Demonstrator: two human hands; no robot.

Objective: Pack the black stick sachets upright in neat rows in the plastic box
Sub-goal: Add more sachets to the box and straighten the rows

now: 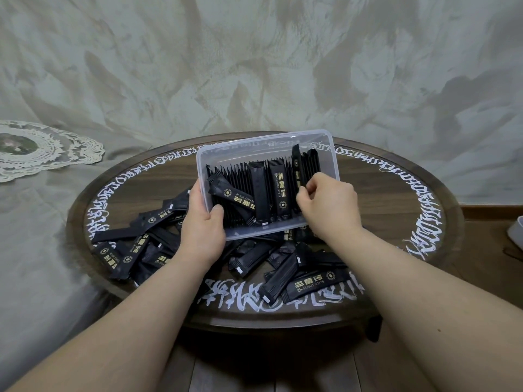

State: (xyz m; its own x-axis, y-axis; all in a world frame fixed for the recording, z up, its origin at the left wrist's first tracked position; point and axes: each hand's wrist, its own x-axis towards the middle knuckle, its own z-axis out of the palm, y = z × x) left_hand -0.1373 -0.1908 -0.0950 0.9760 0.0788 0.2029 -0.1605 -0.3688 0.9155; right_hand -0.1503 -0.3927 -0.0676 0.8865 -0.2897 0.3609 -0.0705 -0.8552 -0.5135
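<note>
- A lace doily (42,148) is seen at about nine o'clock, well apart from the round worktop (402,193), on pale cloth.
- A heap of loose black stick sachets (135,244) is spread over the worktop from eight o'clock round to five o'clock, lying flat and crossed over one another.
- The left hand (202,230) is wrapped round the near-left corner of the plastic box (226,151); its fingers are curled under the wall and the thumb is pressed on the inner face, so the box is held tilted toward the person, above the heap.
- Inside the box, a row of sachets is stood on edge along the far side, while a few (261,190) are leaned flat across the front at odd angles.
- The right hand (329,202) is reached into the box at three o'clock; one sachet (301,168) is pinched between its curled fingers and thumb and held nearly upright beside the row's right end.
- The step in hand is judged to be the seating of this sachet in the row, with packing perhaps half done.
- For the next move, the sachet needs to be slid down flush against its neighbour, and the leaning ones set straight before more are taken from the heap.
</note>
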